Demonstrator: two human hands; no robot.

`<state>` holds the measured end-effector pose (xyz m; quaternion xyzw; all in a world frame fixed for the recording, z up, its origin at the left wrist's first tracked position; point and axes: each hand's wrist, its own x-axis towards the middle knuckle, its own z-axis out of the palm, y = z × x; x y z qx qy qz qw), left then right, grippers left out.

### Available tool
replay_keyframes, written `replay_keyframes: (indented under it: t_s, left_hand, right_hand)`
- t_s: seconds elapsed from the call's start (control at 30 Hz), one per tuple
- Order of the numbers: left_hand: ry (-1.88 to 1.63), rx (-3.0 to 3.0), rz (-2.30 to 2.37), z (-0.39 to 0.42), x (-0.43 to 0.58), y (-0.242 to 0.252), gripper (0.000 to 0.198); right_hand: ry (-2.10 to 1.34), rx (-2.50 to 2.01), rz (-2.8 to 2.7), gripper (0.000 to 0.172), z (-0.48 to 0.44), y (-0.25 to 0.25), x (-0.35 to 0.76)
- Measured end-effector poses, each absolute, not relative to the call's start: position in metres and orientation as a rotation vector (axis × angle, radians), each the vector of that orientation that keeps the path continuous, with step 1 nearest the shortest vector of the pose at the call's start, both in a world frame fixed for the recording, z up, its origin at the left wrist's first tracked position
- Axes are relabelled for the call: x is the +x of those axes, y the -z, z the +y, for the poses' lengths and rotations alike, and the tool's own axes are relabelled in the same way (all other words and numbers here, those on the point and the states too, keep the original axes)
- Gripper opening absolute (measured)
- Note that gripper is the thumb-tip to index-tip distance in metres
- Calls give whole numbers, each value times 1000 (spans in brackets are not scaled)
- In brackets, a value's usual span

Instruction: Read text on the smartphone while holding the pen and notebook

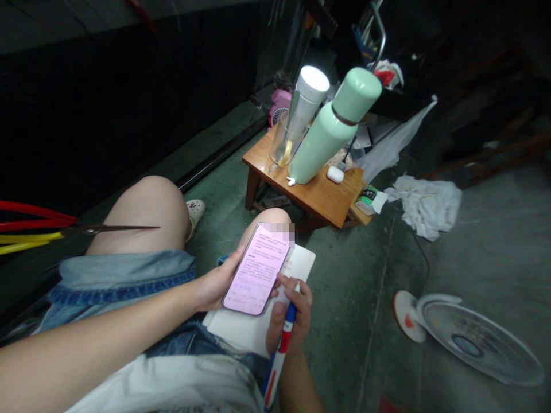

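The left hand [214, 285] reaches out and grips a phone [256, 269] over a white notebook [258, 321] on the person's legs, and the right hand [290, 315] curls tight around a red and blue pen [279, 350], whose low end is cut off, while the phone's top is blurred.

Your phone [257, 269]: pale pink screen, dark text lines, dark edge. Your pen [279, 350]: white barrel, blue and red sections. Notebook [297, 267]: white pages. Your shorts [124, 281]: mid-blue denim, darker blue hem. Table [310, 198]: orange-brown wood. Flask [327, 132]: mint green, brown band under the cap. Tumbler [307, 94]: white lid, clear lower part. Earbud case [334, 174]: white. Scissors [38, 226]: red and yellow handles, dark blades. Small fan [279, 106]: pink. Floor fan [469, 338]: white, red mark on the base. Cloth [426, 206]: white. Floor [365, 344]: grey-green, mottled.
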<state>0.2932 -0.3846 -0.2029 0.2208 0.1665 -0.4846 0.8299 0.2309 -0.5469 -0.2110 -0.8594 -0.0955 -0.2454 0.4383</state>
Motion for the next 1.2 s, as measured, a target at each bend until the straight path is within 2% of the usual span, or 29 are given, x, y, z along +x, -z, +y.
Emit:
replay_keyframes:
  t_s: [0.53,0.77,1.2]
  left_hand:
    - [1026,462,362,-385,292,204,76]
    - [1031,444,354,-384,293,205,76]
    - [1039,451,361,-385,293,203,76]
  right_hand:
    - [632,-2143,-223,19,-546,211,231]
    - [592,-2138,-248,24,-547,210,231]
    - [613,-2185,-252,19,-548,213,230]
